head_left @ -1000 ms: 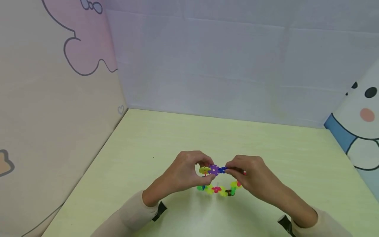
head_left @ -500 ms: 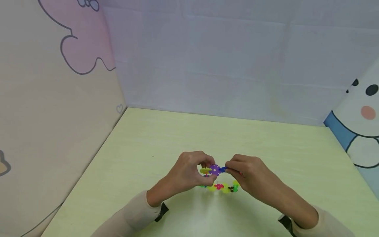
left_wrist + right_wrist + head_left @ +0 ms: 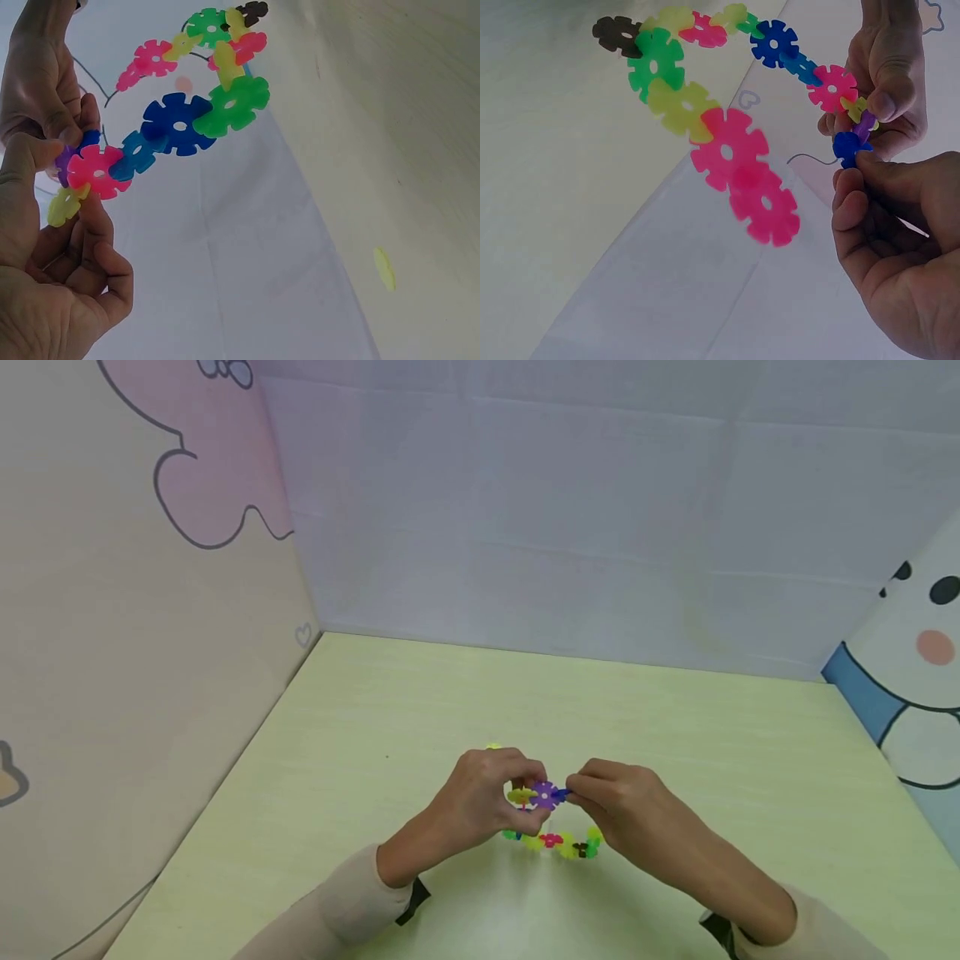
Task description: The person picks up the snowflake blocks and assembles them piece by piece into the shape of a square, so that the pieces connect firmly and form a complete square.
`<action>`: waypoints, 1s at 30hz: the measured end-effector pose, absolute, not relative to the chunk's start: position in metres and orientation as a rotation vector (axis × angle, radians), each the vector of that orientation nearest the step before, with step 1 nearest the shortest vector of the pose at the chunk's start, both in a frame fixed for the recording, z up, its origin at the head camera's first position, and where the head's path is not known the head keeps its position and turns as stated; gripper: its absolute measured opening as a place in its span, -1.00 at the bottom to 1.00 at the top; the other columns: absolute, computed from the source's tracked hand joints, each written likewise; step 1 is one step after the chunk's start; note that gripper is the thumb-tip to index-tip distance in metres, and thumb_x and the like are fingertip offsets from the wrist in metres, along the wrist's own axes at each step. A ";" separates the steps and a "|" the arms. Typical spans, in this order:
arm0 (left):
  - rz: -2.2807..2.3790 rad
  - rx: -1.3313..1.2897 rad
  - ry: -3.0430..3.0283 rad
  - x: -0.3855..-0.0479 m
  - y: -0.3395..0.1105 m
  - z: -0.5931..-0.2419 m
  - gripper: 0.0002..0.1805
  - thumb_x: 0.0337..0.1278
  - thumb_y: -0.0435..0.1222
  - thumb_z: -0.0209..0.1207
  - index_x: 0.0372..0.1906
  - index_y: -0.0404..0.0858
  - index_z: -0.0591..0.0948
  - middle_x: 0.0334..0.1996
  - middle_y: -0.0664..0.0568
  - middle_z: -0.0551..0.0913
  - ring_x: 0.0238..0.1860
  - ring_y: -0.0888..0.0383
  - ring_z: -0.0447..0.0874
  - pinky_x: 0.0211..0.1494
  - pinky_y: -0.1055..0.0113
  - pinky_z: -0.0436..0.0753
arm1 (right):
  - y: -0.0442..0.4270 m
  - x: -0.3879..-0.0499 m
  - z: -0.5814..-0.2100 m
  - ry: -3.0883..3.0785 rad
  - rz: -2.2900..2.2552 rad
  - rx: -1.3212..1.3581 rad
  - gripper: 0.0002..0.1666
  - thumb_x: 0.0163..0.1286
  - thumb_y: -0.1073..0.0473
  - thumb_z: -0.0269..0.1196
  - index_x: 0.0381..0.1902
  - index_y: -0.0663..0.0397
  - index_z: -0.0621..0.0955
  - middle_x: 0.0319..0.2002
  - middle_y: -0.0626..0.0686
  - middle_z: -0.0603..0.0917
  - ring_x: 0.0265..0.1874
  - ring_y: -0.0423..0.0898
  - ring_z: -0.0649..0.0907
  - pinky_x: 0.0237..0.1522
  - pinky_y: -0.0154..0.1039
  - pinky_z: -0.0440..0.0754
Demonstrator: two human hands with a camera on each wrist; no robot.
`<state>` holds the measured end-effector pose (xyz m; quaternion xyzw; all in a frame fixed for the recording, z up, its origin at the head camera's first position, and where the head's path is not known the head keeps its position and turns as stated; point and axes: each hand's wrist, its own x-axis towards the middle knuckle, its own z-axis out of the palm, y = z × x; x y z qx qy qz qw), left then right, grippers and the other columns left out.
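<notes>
My left hand (image 3: 491, 795) pinches a purple snowflake disc (image 3: 545, 796) between thumb and fingers. From the right, my right hand (image 3: 637, 806) pinches a dark blue disc (image 3: 849, 148) that meets the purple one's edge; how deeply they slot is hard to tell. A yellow disc (image 3: 522, 796) joins the purple disc on its other side. From there a curved chain of slotted discs continues below the hands, with a pink disc (image 3: 99, 172), a large blue disc (image 3: 178, 126) and a green disc (image 3: 232, 103). Two overlapping pink discs (image 3: 765, 204) form its loose end in the right wrist view.
A single yellow disc (image 3: 385, 268) lies on the pale table (image 3: 420, 693), partly hidden behind my left hand in the head view. A white back wall (image 3: 525, 527) and side panels with cartoon drawings enclose the table.
My right hand has come slightly closer to the left, and the blue disc now looks thinner. Both hands sit a little lower. A yellow disc on the table shows behind my left hand.
</notes>
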<state>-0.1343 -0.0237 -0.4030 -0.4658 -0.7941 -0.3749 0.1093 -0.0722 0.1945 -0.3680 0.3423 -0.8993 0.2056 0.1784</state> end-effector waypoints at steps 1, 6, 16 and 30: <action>-1.098 -1.368 -2.339 -0.134 -0.024 -0.403 -0.79 -0.12 -0.30 0.53 -0.33 -0.18 0.73 -0.44 0.14 0.76 -0.43 0.36 0.61 -0.30 0.61 0.60 | 0.194 -0.073 -0.369 -2.534 0.577 0.976 -0.75 0.10 0.42 0.52 -0.36 0.04 0.69 -0.44 -0.15 0.65 -0.50 -0.38 0.56 -0.44 -0.60 0.55; -1.116 -1.347 -2.360 -0.135 -0.027 -0.405 -0.80 -0.07 -0.30 0.52 -0.30 -0.18 0.74 -0.41 0.14 0.78 -0.41 0.35 0.65 -0.26 0.63 0.61 | 0.195 -0.079 -0.371 -2.504 0.680 0.991 -0.74 0.07 0.45 0.53 -0.36 0.06 0.72 -0.44 -0.14 0.68 -0.51 -0.41 0.55 -0.43 -0.64 0.53; -1.172 -1.227 -2.517 -0.136 -0.048 -0.395 -0.77 0.03 -0.26 0.50 -0.19 -0.18 0.75 -0.29 0.13 0.80 -0.31 0.35 0.71 -0.16 0.56 0.68 | 0.203 -0.105 -0.362 -2.600 1.064 0.963 -0.82 0.23 0.32 0.49 -0.24 -0.02 0.78 -0.36 -0.23 0.74 -0.42 -0.43 0.63 -0.35 -0.44 0.68; -1.204 -1.073 -2.638 -0.116 -0.079 -0.390 -0.77 0.02 -0.25 0.49 -0.19 -0.15 0.76 -0.29 0.18 0.80 -0.29 0.38 0.70 -0.15 0.49 0.71 | 0.196 -0.213 -0.429 -3.045 1.149 0.794 -0.62 0.48 0.12 0.30 0.11 0.26 0.70 -0.09 0.14 0.80 -0.18 -0.06 0.74 -0.07 -0.11 0.75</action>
